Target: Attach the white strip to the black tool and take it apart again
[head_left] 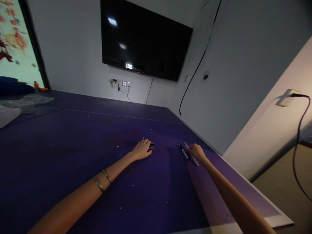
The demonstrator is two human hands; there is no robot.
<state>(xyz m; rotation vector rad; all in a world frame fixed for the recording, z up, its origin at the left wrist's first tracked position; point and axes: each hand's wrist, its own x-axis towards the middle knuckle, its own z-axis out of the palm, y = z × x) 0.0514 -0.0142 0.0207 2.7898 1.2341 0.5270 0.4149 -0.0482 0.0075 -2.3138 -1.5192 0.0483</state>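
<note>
My left hand (142,150) lies low over the purple tabletop. Its fingertips and thumb close around the left end of a small black block-like object (152,146), too small to identify. To the right, my right hand (197,152) pinches a slim, pale pen-like stick (194,160), which lies slanted at the surface. Just left of that stick rests a dark slim tool (183,152) with a pale strip on its handle and a wider head, razor-like in shape. My right fingers partly hide the stick's middle.
Small white scraps dot the purple table (97,162). Clear plastic wrapping (26,100) lies at the far left. A black cable (195,71) hangs down the wall to the table's right edge. A television (146,39) is mounted above the back edge.
</note>
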